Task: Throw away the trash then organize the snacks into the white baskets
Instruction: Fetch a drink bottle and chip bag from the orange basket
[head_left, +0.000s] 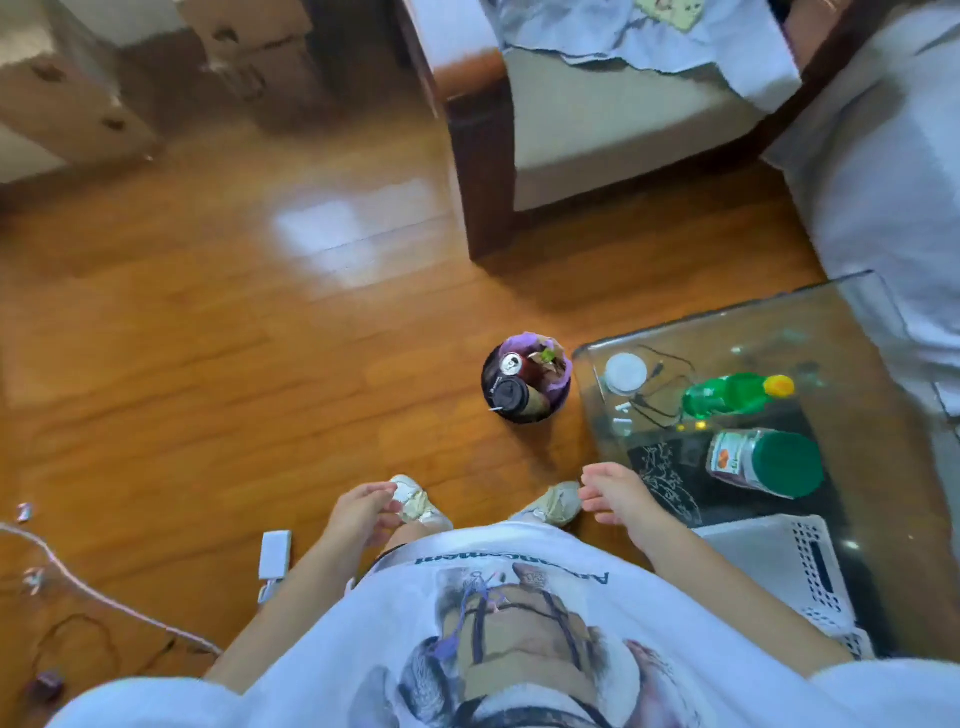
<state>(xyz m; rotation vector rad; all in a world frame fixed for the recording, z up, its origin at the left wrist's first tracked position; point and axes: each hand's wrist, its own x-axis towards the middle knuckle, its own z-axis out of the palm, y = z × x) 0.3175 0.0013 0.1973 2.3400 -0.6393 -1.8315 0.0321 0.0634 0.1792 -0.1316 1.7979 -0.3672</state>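
Left hand: the left hand (363, 512) hangs at about 7 o'clock from the bin, fingers loosely curled, holding nothing.
Right hand: the right hand (618, 493) hangs at about 5 o'clock from the bin, fingers relaxed and lightly bent, also empty.
Bin: the small dark bin (525, 384) stands on the wood floor (208, 338) just beside the table's corner; a can, a dark cup lid and crumpled wrappers fill it to the rim, so the trash step looks largely done.
Snacks: a green bottle (732, 395) lies on its side on the glass table (883, 467); a jar with a green lid (763, 462) lies just at 6 o'clock of it.
Handling: the bottle is probably light, smooth and apt to roll; take it round the middle. The jar looks heavier and stiff, perhaps breakable; grasp its body, not the lid.
Basket: a white basket (800, 566) sits at 6 o'clock of the jar; whether on or under the glass I cannot tell.
Edges: the table's glass edge is hard and close to the right hand; thin cables (654, 384) and a white round lid (626, 373) lie near the bottle and could snag.
Room: open floor spreads toward 9 and 10 o'clock; an armchair (597, 145) closes 12 o'clock.
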